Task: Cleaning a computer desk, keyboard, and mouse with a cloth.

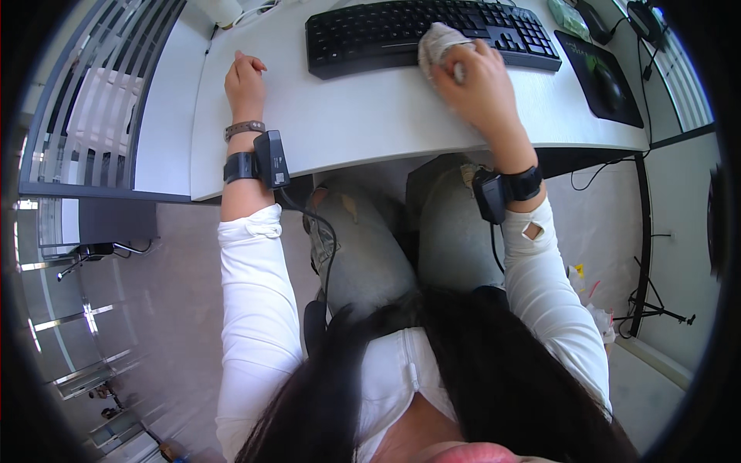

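My right hand (482, 85) grips a crumpled whitish cloth (436, 46), its fingers bunched around it. The cloth lies against the front part of a black keyboard (359, 38), a little right of the keyboard's middle, and covers some keys there. On the left side of the white desk (340, 116), my left hand (245, 81) rests with its fingers curled in and nothing visible in them. It is apart from the keyboard, to the left of it.
A black mouse (610, 89) sits on a dark mouse pad (629, 108) at the right. Behind it lie a greenish plastic packet (567, 15) and dark cables. Low partitions flank the desk. Cables hang from black boxes (271, 158) strapped to both wrists.
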Motion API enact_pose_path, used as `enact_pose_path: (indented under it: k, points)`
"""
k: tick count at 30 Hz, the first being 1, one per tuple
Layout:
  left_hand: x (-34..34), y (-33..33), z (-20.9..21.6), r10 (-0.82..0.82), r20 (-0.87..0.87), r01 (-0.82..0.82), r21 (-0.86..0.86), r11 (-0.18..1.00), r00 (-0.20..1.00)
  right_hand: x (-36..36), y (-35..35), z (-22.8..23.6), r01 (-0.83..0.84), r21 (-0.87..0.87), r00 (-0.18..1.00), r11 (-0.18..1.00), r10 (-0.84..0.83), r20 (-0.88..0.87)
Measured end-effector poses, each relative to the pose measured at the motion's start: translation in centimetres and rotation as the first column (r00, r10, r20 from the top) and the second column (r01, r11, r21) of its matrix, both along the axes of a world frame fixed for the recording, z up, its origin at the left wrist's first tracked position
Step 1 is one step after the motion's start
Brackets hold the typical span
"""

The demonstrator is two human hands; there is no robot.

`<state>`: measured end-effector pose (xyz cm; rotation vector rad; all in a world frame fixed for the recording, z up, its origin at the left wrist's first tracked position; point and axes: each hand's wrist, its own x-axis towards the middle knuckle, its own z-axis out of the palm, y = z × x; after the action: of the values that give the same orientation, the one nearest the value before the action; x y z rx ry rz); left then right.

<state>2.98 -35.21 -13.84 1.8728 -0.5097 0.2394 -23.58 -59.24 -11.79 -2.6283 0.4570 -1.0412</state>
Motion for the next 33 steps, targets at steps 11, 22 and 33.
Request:
enact_pose_path:
  k: [11, 22, 33]
  points:
    - [-0.2, 0.5, 0.2, -0.006, -0.003, 0.006, 0.031, 0.999, 1.000, -5.8, -11.1, -0.4, 0.346, 0.015, 0.937, 0.938, -0.345, -0.052]
    - [0.3, 0.9, -0.3, -0.010, 0.005, 0.009, 0.062, 0.998, 1.000, -7.4, -15.1, -0.6, 0.582, -0.115, 0.790, 0.805, -0.593, -0.158]
    - [0.0, 0.0, -0.5, 0.002, 0.041, -0.006, 0.090, 0.996, 0.999, -3.5, -9.4, -0.4, 0.340, -0.173, 0.911, 0.924, -0.369, -0.183]
